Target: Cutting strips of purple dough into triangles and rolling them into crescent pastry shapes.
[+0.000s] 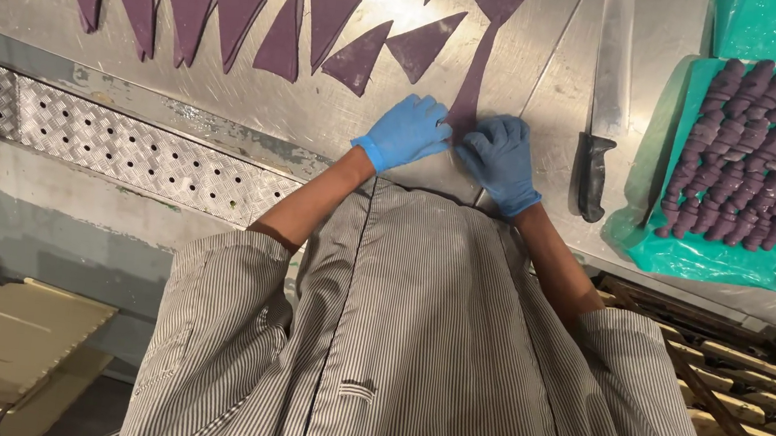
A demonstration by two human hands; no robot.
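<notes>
Both blue-gloved hands, left hand (405,130) and right hand (501,160), press curled fingers onto the wide end of a long purple dough triangle (473,82) on the steel table (227,93), beside a black-handled knife (604,97).

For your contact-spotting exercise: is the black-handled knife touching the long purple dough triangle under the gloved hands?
Apart. The head view shows bare steel table between the knife and the dough triangle.

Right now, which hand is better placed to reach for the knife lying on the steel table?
The right hand. It rests on the long purple dough strip beside the black-handled knife, while the left hand sits farther away on the strip's other side.
</notes>
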